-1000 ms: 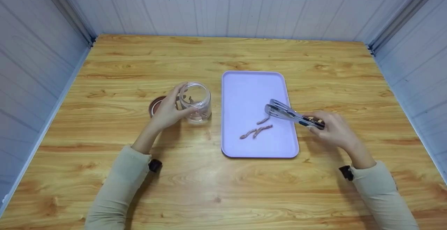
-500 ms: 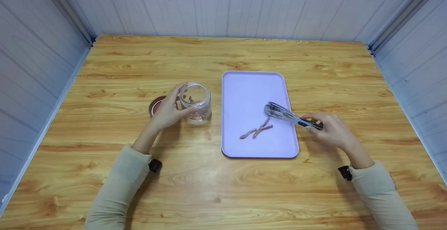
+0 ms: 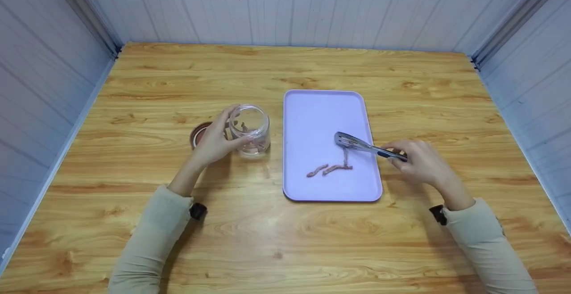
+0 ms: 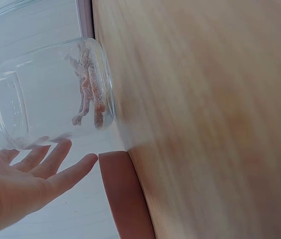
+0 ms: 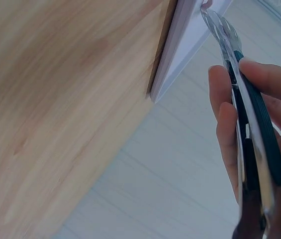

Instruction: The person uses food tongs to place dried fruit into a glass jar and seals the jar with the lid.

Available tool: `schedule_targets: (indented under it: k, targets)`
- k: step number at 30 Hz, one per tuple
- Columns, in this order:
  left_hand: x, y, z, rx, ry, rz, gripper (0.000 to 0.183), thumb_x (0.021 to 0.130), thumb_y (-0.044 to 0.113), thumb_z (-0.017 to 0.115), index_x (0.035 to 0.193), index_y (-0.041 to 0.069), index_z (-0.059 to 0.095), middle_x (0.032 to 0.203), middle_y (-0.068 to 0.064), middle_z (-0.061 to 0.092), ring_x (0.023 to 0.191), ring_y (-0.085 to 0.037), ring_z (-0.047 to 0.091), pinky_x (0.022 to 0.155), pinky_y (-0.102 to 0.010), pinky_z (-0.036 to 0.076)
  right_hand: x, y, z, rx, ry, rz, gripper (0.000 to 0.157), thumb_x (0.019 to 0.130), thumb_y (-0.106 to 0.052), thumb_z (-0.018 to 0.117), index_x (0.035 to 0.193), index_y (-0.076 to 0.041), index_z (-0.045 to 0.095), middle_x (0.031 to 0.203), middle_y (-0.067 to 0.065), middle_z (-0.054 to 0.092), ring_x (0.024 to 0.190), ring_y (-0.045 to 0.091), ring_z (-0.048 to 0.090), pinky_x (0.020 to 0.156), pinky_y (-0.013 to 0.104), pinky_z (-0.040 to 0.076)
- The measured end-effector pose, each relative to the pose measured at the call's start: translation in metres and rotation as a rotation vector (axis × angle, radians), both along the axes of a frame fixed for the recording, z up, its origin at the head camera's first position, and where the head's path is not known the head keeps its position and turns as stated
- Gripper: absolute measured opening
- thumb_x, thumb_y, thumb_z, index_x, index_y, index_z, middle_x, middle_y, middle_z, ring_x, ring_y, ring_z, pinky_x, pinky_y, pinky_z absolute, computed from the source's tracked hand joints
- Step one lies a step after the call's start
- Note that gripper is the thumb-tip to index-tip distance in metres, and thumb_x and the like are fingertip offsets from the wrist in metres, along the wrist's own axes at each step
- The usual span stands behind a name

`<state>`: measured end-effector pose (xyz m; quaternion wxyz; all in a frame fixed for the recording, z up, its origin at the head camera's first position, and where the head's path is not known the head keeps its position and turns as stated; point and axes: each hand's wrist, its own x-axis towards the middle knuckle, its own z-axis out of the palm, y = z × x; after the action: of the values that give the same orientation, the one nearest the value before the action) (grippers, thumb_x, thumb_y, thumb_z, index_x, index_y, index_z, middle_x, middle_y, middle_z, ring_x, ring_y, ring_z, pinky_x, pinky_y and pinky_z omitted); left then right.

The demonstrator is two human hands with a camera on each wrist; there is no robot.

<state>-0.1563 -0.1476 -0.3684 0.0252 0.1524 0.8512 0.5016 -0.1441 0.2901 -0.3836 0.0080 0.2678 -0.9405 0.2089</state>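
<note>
My left hand (image 3: pixel 219 140) holds a clear open-topped jar (image 3: pixel 260 144) round its upper side, thumb on the near side. The jar stands upright, with several wrinkled brown strips (image 4: pixel 91 89) at its bottom in the left wrist view. My right hand (image 3: pixel 421 162) grips metal tongs (image 5: pixel 252 119) with dark handle grips. Their heads are squeezed together over the lilac tray (image 3: pixel 308 111). One brown strip (image 3: pixel 345 156) runs down from the tongs' heads, its upper end hidden by them. It meets a second strip (image 3: pixel 334 169); a third strip (image 3: pixel 316 171) lies just left.
A reddish-brown round lid (image 3: pixel 196 134) lies on the table left of the jar, partly behind my left hand. The wooden table (image 3: pixel 258 236) is bounded by pale panel walls (image 3: pixel 312 8) at the back and sides.
The tongs have closed and shifted slightly left and down. The top strip has swung to nearly upright beneath them, and the second strip has shifted a little. My left hand and the jar stay put.
</note>
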Motion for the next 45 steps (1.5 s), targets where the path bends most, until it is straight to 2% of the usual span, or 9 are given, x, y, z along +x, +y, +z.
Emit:
schedule_targets:
  k: [2,9,11,19,26,28,35,40,45]
  targets:
    - [-0.001,0.0,-0.001,0.004,-0.001,-0.005,0.074,0.078,0.015,0.069,0.136,-0.001,0.026,0.131,-0.024,0.034,0.115,-0.042,0.034,0.093,-0.052,0.028,0.0,0.0,-0.001,-0.003,0.012,0.003,0.024,0.076,-0.003,0.063,0.1,-0.007,0.066,0.075,0.001,0.061,0.049,0.009,0.042,0.041,0.026,0.033]
    - [-0.019,-0.009,-0.031,-0.01,0.004,0.009,0.079,0.075,0.032,0.07,0.137,0.012,0.027,0.132,-0.015,0.036,0.116,-0.038,0.036,0.093,-0.048,0.029,-0.002,0.0,-0.002,-0.025,0.01,0.002,0.023,0.076,-0.002,0.063,0.098,-0.006,0.066,0.075,0.002,0.062,0.05,0.01,0.044,0.043,0.026,0.035]
    - [-0.02,-0.01,-0.034,-0.014,0.007,0.014,0.08,0.074,0.035,0.07,0.137,0.013,0.028,0.132,-0.013,0.036,0.116,-0.037,0.036,0.093,-0.047,0.03,-0.003,0.0,-0.001,-0.042,0.0,0.0,0.023,0.076,-0.002,0.063,0.099,-0.006,0.066,0.075,0.002,0.062,0.05,0.01,0.044,0.042,0.026,0.035]
    - [-0.02,-0.01,-0.033,-0.022,0.018,0.012,0.08,0.074,0.036,0.07,0.137,0.012,0.027,0.132,-0.013,0.037,0.116,-0.035,0.036,0.094,-0.046,0.03,-0.006,-0.001,0.004,-0.096,0.033,0.0,0.024,0.077,0.0,0.063,0.099,-0.008,0.066,0.077,0.003,0.063,0.047,0.009,0.043,0.04,0.024,0.034]
    - [-0.001,0.0,0.0,0.004,-0.023,0.007,0.075,0.077,0.019,0.069,0.136,0.001,0.025,0.132,-0.021,0.032,0.116,-0.041,0.033,0.093,-0.051,0.028,-0.011,-0.001,0.01,-0.12,0.055,0.005,0.023,0.077,0.0,0.063,0.098,-0.008,0.066,0.076,0.003,0.063,0.05,0.01,0.047,0.042,0.024,0.037]
    - [-0.003,-0.002,-0.004,0.008,-0.018,0.006,0.076,0.077,0.02,0.069,0.136,0.002,0.026,0.132,-0.02,0.033,0.116,-0.041,0.033,0.093,-0.052,0.028,-0.013,-0.001,0.012,-0.121,0.041,0.008,0.023,0.078,0.0,0.062,0.099,-0.008,0.066,0.076,0.003,0.063,0.05,0.01,0.047,0.041,0.024,0.037]
    - [-0.019,-0.01,-0.033,-0.01,-0.003,0.018,0.082,0.073,0.035,0.071,0.138,0.011,0.027,0.133,-0.013,0.034,0.116,-0.036,0.036,0.094,-0.048,0.029,-0.021,-0.007,0.02,-0.104,0.034,0.031,0.023,0.079,-0.002,0.061,0.101,-0.007,0.065,0.078,0.003,0.063,0.053,0.009,0.051,0.044,0.025,0.04]
    - [-0.022,-0.011,-0.037,-0.011,0.025,0.021,0.082,0.072,0.039,0.071,0.137,0.012,0.029,0.132,-0.013,0.037,0.116,-0.033,0.037,0.094,-0.046,0.029,-0.025,-0.016,0.028,-0.097,0.086,0.048,0.022,0.08,-0.004,0.062,0.101,-0.008,0.065,0.077,0.002,0.063,0.049,0.007,0.048,0.041,0.025,0.037]
    - [-0.021,-0.011,-0.037,-0.02,0.019,0.026,0.083,0.071,0.041,0.071,0.137,0.012,0.028,0.132,-0.012,0.037,0.117,-0.029,0.036,0.095,-0.045,0.028,-0.029,-0.026,0.034,-0.115,0.108,0.066,0.021,0.081,-0.006,0.061,0.102,-0.009,0.065,0.078,0.003,0.063,0.046,0.008,0.044,0.038,0.024,0.034]
